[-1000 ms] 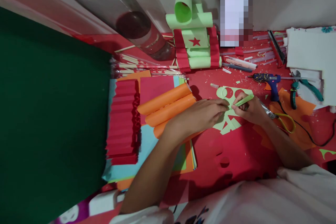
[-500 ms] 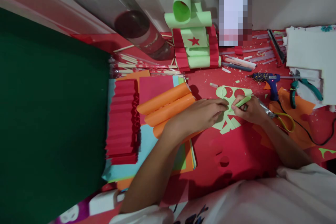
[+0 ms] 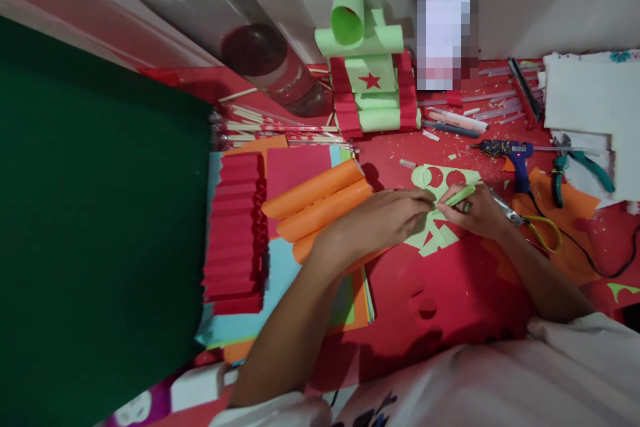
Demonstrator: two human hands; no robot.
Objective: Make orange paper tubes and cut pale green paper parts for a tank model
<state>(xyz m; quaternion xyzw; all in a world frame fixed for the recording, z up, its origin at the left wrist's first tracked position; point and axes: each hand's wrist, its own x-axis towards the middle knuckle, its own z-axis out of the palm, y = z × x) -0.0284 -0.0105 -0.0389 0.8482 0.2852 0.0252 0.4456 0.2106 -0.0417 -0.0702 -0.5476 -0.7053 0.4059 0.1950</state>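
Note:
Pressed down on the cut light green paper (image 3: 425, 225) is my left hand (image 3: 397, 212), its fingers stretched out flat along the left edge. My right hand (image 3: 473, 210) pinches a slim light green pen (image 3: 460, 196) and rests on the same paper. The pen leans up to the right; its tip is hidden by my fingers. Round holes and angular cut-outs show in the paper, with loose green strips near its lower edge. Beside my left forearm lie orange paper rolls (image 3: 320, 197), joined side by side. A small pen cap (image 3: 407, 163) lies behind the paper.
To the right lie yellow-handled scissors (image 3: 545, 233), a blue glue gun (image 3: 517, 153) with its cord, and pliers (image 3: 585, 167). Red pleated paper (image 3: 235, 233) sits on stacked coloured sheets at left. A green paper model (image 3: 373, 73), a phone (image 3: 445, 27) and a bottle (image 3: 255, 47) stand behind.
My right hand has shifted slightly left with the pen, closer to my left fingertips. My left hand stays in place on the paper.

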